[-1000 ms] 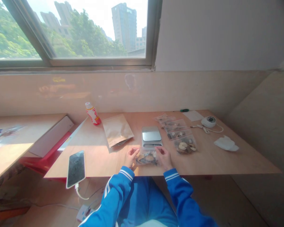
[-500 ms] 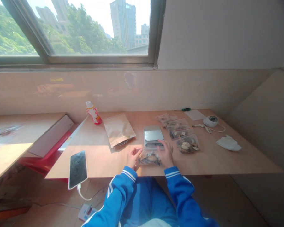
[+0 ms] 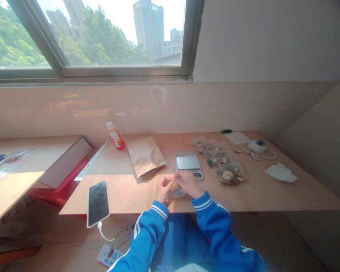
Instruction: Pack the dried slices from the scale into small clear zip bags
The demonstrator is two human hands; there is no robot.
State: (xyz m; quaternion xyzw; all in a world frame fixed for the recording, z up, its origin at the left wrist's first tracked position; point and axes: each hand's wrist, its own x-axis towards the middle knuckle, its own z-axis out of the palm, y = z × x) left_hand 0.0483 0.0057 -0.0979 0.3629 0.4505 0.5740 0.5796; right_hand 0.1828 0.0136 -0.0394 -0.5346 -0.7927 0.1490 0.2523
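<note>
Clear plastic bag of brown dried pieces [image 3: 176, 192] is lying before the silver flat-topped scale [image 3: 187, 161]; left hand [image 3: 163, 191] is pinching its upper left corner, fingers closed; right hand [image 3: 190, 184] is curling fingertips beside that corner, grip unclear

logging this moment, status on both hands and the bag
Left hand and right hand at top edge of clear bag; scale just beyond.

Sunlight enters through a metal-framed window [image 3: 124, 71] above the pale wall [image 3: 215, 105].
</note>
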